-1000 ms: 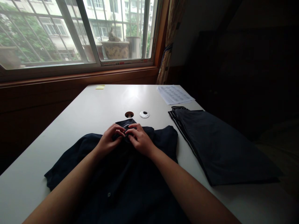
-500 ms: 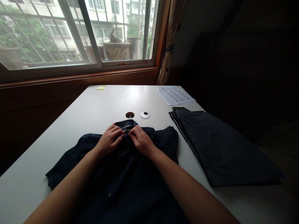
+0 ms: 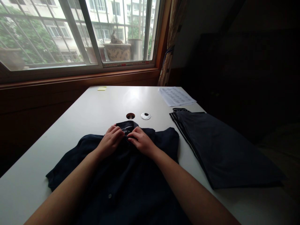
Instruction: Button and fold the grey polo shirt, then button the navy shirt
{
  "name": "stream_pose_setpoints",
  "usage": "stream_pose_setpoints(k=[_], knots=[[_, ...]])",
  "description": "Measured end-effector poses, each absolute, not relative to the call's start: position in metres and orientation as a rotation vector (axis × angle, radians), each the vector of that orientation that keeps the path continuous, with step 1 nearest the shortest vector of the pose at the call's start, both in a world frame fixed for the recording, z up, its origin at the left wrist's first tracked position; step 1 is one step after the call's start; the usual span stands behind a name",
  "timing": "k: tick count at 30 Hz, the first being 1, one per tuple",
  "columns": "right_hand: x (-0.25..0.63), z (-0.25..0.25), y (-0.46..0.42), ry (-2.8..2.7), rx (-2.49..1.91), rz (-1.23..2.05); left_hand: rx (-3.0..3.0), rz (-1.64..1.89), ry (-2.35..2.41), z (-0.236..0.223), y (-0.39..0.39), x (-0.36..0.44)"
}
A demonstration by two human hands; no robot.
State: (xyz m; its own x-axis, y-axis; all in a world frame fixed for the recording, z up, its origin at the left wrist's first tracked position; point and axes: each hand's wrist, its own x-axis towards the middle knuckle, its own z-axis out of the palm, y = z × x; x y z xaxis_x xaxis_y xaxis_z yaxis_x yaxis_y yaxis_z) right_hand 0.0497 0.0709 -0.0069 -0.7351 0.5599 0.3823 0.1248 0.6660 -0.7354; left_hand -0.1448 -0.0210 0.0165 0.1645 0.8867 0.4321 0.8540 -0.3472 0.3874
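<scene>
A dark navy shirt [image 3: 138, 184] lies spread on the white table, its collar [image 3: 126, 125] toward the window. My left hand [image 3: 110, 139] pinches the left side of the collar opening. On the opposite side, my right hand [image 3: 140, 140] pinches the front edge of the collar. The fingertips of both hands almost meet at the neck, and whatever small part lies between them is hidden. Below, on the shirt's front, a small button [image 3: 110, 196] shows.
Folded dark trousers or similar garment [image 3: 225, 150] lie at the table's right. Printed papers [image 3: 177, 96] and a yellow sticky note [image 3: 102, 88] rest near the far edge. A round cable hole [image 3: 130, 116] and its white cover [image 3: 145, 116] sit just beyond the collar.
The fingers of my right hand have shifted slightly left and spread a little at the collar. My left fingers have curled slightly. The shirt stays in place.
</scene>
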Motion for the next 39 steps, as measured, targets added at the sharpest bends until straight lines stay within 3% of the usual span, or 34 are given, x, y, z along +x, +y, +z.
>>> stream_pose_setpoints(k=[39], knots=[[0.053, -0.002, 0.065, -2.243, -0.565, 0.922, 2.352, 1.027, 1.765, 0.008, -0.017, -0.147]])
